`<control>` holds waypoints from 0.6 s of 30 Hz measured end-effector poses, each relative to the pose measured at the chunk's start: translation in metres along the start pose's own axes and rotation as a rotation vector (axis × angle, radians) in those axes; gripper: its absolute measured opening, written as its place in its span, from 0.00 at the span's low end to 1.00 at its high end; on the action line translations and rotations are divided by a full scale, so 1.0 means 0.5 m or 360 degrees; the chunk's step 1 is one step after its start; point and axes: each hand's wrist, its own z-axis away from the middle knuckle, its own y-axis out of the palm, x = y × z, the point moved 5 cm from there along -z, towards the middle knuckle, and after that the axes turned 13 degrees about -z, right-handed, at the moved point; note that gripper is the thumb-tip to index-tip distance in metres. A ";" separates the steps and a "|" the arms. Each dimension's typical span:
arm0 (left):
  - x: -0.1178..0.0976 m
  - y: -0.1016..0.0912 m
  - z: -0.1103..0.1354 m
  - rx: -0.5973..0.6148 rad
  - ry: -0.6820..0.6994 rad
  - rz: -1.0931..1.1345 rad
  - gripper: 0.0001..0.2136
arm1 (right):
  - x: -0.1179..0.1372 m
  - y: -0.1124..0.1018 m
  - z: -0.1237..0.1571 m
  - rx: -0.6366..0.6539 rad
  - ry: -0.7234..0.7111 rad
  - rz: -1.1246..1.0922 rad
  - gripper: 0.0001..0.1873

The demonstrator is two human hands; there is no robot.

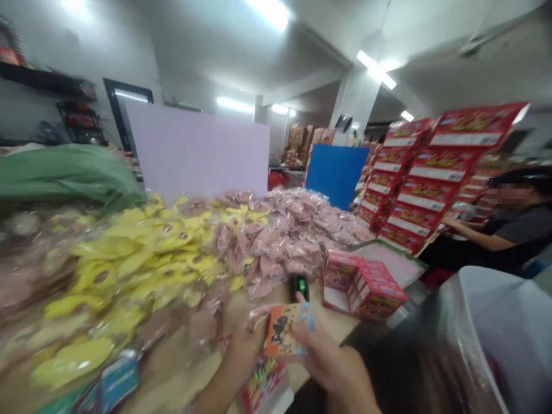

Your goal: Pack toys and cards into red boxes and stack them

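Note:
My right hand [323,351] is closed on a flat orange and light-blue printed card [282,329], with the thumb across its face. Just left of the card, my left hand [248,336] has its fingers drawn together near a small pinkish bit; blur hides what it grips. Below the card, partly behind my wrists, a small red printed box [267,385] sits on the table. A black device with a green light [299,286] lies beyond my fingers. Yellow bagged pieces [172,241] and pink bagged pieces [293,230] are heaped ahead.
Red display boxes [364,287] stand on the table to the right. Behind them rises a stack of red cartons [431,178], with another person [509,224] beside it. A white-lined bin [504,333] is at right. Lilac [202,149] and blue [336,172] panels back the heaps.

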 end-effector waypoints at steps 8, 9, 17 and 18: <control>0.071 0.005 -0.023 0.0931 0.0660 -0.1330 0.51 | 0.075 -0.212 0.047 -0.0607 -0.0032 0.0236 0.15; 0.096 0.018 -0.021 0.1085 0.0902 -0.1553 0.53 | 0.072 -0.227 0.051 -0.0622 0.0016 0.0153 0.15; 0.139 0.069 -0.059 0.1017 0.1030 -0.1829 0.46 | -0.049 -0.280 0.053 -0.0586 0.0355 0.0074 0.21; 0.127 0.059 -0.060 0.0933 0.0974 -0.1852 0.44 | -0.057 -0.287 0.051 -0.0600 0.0358 0.0136 0.19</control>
